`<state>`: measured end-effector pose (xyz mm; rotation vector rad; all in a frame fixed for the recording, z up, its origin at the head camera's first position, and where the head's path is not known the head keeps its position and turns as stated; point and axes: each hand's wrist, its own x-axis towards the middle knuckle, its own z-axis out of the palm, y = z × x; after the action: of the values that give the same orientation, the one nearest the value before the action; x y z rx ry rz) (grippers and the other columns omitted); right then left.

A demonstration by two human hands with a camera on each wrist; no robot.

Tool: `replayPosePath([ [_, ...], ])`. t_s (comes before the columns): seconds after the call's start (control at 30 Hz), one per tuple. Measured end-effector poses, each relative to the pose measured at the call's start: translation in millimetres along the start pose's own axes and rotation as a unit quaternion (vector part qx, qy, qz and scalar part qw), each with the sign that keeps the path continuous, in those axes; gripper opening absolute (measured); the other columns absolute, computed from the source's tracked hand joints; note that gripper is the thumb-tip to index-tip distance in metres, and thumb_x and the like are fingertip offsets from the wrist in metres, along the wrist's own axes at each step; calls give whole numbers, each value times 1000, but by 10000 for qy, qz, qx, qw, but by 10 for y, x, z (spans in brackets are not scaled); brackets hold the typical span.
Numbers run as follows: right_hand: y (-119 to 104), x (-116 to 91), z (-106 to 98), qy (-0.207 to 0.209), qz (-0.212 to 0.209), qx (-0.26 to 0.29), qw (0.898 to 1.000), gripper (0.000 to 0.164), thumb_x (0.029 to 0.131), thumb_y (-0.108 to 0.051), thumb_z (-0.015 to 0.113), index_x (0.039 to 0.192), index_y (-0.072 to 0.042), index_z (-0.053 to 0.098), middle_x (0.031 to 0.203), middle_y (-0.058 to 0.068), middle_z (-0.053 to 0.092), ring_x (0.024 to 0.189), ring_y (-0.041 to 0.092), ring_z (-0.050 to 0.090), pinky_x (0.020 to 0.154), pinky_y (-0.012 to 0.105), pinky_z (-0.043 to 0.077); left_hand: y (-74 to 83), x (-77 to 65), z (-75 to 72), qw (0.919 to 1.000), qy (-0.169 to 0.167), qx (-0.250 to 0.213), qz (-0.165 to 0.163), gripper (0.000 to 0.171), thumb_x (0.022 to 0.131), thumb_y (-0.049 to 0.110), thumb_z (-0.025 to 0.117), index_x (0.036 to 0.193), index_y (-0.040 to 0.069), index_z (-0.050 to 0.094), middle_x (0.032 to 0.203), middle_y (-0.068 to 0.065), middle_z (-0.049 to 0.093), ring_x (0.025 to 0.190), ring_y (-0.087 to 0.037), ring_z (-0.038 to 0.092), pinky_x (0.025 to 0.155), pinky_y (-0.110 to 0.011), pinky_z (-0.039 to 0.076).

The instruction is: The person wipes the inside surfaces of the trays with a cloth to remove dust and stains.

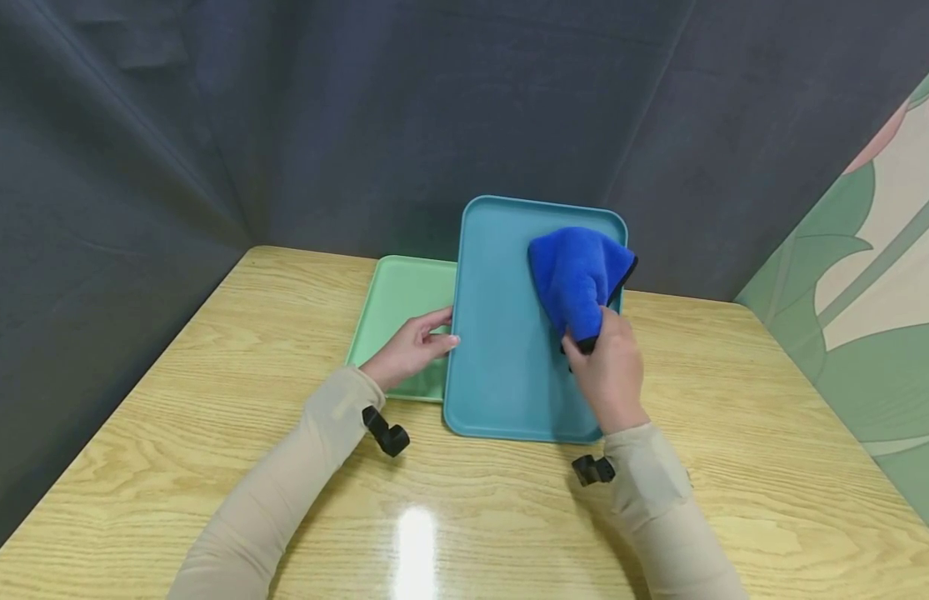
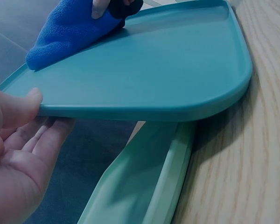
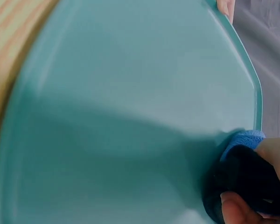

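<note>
My left hand [image 1: 413, 348] pinches the left edge of a teal tray [image 1: 509, 350], thumb on top and fingers beneath, as the left wrist view shows. That tray is tilted, its left side raised over a light green tray [image 1: 412, 292] lying on the table. In my right hand [image 1: 610, 371] is a bunched blue cloth [image 1: 576, 271] with black edging, pinched between thumb and fingers. The cloth lies against the tray's upper right part, and one corner reaches past the right rim. Seen from the right wrist, the black edging [image 3: 247, 179] sits between thumb and fingers.
Both trays are on a wood-grain table [image 1: 284, 317]. A dark curtain [image 1: 434, 125] hangs behind and to the left of it. On the right stands a panel [image 1: 869, 317] with a painted leaf pattern. The teal tray partly covers the green one.
</note>
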<state>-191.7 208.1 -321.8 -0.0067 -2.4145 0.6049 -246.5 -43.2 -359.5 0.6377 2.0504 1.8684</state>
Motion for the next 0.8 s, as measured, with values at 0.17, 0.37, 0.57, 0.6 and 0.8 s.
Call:
replayPosePath([
  [0.17,-47,-21,24,-53,-190,63,9998,46,82,-15,70,116,11,51,104,30,59,97,44,58,83,56,49,-3,8,3,10000,28,8,0,54,97,7,47,148,12,27,137,-16,45,125,-32,51,101,-37,49],
  [0.37,-165,-40,82,-37,-369,138,9992,45,81,-17,71,115,8,53,104,28,60,96,42,59,81,55,50,-10,15,1,10000,49,2,-24,54,97,6,47,148,13,28,137,-17,45,124,-32,51,101,-38,49],
  [0.57,-316,-64,130,-151,-583,201,9980,43,82,-17,70,115,6,54,104,26,61,96,41,59,79,54,52,5,17,9,10000,69,-5,-35,54,97,6,47,147,13,29,137,-16,46,124,-32,52,101,-39,49],
  [0.6,-340,-70,141,-168,-631,188,9977,44,82,-17,70,116,6,54,104,26,61,96,40,59,79,54,52,7,17,11,10000,75,1,-33,54,97,6,48,147,13,29,137,-16,46,123,-32,52,101,-39,49],
  [0.8,-471,-115,212,-332,-845,8,9959,46,81,-19,72,118,3,54,104,24,62,93,38,62,72,52,55,20,13,13,9999,97,52,-12,54,97,7,48,147,13,30,138,-16,46,123,-32,53,100,-40,50],
])
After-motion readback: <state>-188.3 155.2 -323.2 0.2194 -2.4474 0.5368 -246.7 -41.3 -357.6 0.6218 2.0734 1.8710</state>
